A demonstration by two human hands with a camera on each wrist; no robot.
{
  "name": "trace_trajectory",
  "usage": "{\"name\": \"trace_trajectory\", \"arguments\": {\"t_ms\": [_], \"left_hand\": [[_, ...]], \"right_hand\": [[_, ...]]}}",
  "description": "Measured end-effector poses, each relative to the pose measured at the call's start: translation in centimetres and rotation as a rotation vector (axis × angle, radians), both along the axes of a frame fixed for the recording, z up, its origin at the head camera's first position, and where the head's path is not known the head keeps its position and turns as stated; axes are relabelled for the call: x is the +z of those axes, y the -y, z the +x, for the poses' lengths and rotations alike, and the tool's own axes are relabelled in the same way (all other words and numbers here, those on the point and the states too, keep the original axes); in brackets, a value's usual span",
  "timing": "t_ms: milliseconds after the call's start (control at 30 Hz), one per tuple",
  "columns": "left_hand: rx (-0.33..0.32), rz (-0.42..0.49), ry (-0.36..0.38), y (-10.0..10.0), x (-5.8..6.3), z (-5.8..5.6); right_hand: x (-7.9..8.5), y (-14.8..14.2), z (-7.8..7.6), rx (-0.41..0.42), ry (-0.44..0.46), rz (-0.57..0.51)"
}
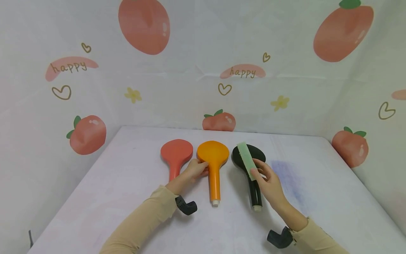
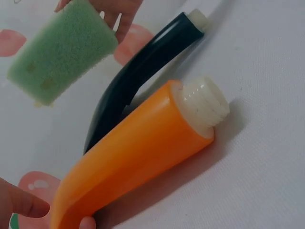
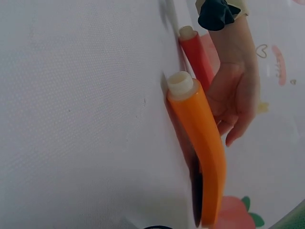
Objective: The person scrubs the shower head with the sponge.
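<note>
My right grip (image 1: 269,181) pinches the sponge (image 1: 246,159), probably squashy, right of middle. Mid-frame, I can't tell if my left grip (image 1: 194,170) holds the orange shower head (image 1: 214,173) by its neck, likely best.

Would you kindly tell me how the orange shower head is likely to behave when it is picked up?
The orange shower head is probably stiff, since its bent handle shows no sag. Its smooth, shiny surface may feel slightly slippery. The wide head should resist rolling, but might dip if lifted by the handle end.

Probably makeshift studio: fruit-print backdrop (image 1: 184,77) around white table (image 1: 133,162).
</note>
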State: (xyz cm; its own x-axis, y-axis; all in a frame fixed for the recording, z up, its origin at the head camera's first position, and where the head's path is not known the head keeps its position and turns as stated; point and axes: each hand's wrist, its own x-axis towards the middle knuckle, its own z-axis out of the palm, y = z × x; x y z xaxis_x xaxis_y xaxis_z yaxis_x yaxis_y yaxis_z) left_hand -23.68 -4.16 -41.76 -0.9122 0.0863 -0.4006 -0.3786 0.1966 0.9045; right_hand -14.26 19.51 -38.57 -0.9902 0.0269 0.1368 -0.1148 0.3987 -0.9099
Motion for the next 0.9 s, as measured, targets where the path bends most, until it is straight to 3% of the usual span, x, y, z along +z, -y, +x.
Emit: {"name": "trace_trajectory", "arguments": {"t_ms": [133,267,367,467,633,733,900], "left_hand": [[0.03,-0.099,-0.094,-0.2,0.9,0.6],[0.091,-0.133,-0.222,-0.7,2.3,1.4],[0.058,-0.102,-0.31,-1.2,3.3,2.0],[-0.036,-0.088,-0.347,-1.8,3.9,2.5],[-0.204,-0.082,-0.314,-3.0,3.7,2.8],[-0.283,-0.072,-0.278,-3.6,2.8,2.4],[-0.299,0.007,-0.163,-5.2,1.8,2.2]], "right_hand": [[0.2,-0.1,-0.1,-0.014,0.014,0.01],[0.6,-0.3,-0.1,-0.02,0.018,0.007],[0.9,-0.6,-0.2,-0.033,0.018,-0.002],[1.1,-0.9,-0.4,-0.054,0.019,-0.008],[1.1,-1.7,-0.8,-0.096,0.014,-0.019],[0.8,-2.4,-1.1,-0.139,0.028,-0.022],[0.4,-3.5,-1.5,-0.186,0.044,-0.03]]}}
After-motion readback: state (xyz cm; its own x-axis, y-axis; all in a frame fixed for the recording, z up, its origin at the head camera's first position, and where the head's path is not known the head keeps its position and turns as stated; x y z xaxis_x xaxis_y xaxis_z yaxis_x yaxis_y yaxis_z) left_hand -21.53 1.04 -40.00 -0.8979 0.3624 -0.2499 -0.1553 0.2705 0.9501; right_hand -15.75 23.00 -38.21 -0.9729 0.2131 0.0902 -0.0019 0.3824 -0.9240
